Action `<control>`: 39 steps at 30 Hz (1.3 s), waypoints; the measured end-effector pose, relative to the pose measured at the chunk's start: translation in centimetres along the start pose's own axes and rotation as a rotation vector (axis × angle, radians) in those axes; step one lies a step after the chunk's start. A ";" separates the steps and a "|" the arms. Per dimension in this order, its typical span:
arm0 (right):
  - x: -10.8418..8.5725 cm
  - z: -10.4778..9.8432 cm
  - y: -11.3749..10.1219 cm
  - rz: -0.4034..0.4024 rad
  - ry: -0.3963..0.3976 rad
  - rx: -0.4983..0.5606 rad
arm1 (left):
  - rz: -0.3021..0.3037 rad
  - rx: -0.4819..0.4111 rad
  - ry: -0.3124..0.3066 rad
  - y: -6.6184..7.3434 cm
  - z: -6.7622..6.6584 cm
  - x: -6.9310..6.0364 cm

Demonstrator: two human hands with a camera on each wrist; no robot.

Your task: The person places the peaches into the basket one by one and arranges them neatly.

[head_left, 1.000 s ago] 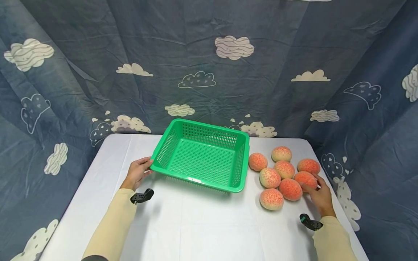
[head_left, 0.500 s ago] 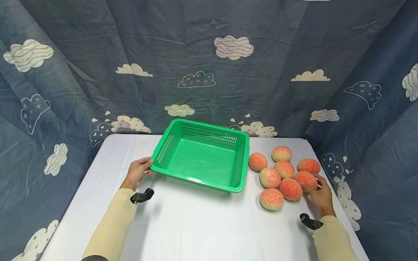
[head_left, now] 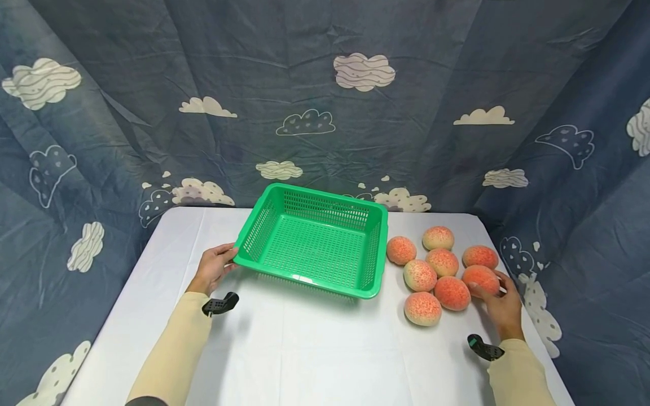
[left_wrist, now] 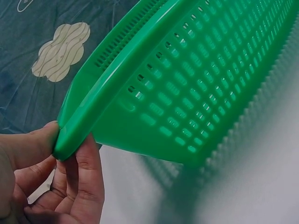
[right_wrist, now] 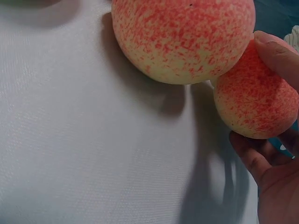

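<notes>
- Your right hand (head_left: 504, 307) has hold of a peach (head_left: 481, 278), its thumb and fingers set only about a peach's breadth apart.
- That peach lies to the right of the basket (head_left: 320, 243), well apart from it, with some of the other peaches (head_left: 442, 263) in between.
- So from your right grip the basket is off to the left and a little farther from you; its long side runs mostly left to right, with the right end swung nearer you.
- Your right hand is much the nearer to the peaches; your left hand (head_left: 212, 269) is at the basket's near left corner and pinches the rim there.
- The left wrist view shows what the head view barely does: the basket's slotted outer wall, and its shadow on the table (left_wrist: 128, 186).
- The right wrist view shows your thumb and fingertips on opposite sides of the peach; whether the peach clears the table, or touches its neighbour, you cannot tell from either view.
</notes>
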State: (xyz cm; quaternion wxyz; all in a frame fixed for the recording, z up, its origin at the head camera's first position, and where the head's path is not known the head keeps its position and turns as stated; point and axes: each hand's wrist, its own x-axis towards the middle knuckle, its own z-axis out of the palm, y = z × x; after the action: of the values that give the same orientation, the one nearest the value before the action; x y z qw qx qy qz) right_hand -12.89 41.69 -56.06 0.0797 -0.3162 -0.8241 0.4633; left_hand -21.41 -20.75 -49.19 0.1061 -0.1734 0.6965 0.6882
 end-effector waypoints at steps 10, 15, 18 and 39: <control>-0.3 -0.4 -0.6 -0.018 0.050 0.039 | -0.006 0.005 0.000 -0.1 0.0 0.2; -0.7 -0.7 -1.4 -0.009 0.054 0.078 | -0.001 0.014 0.002 -0.1 -0.2 0.2; -1.2 -0.8 -2.0 -0.021 0.060 0.098 | 0.001 0.016 0.002 -0.1 -0.2 0.2; -3.4 0.8 -10.8 -0.213 0.019 0.237 | -0.003 0.004 0.001 -0.2 0.1 0.3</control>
State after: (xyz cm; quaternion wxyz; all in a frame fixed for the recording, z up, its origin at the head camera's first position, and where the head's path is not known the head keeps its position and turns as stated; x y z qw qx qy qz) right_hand -15.38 35.06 -47.17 0.1728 -0.2197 -0.7918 0.5431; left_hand -21.63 -20.72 -49.46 0.1071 -0.1745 0.6978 0.6864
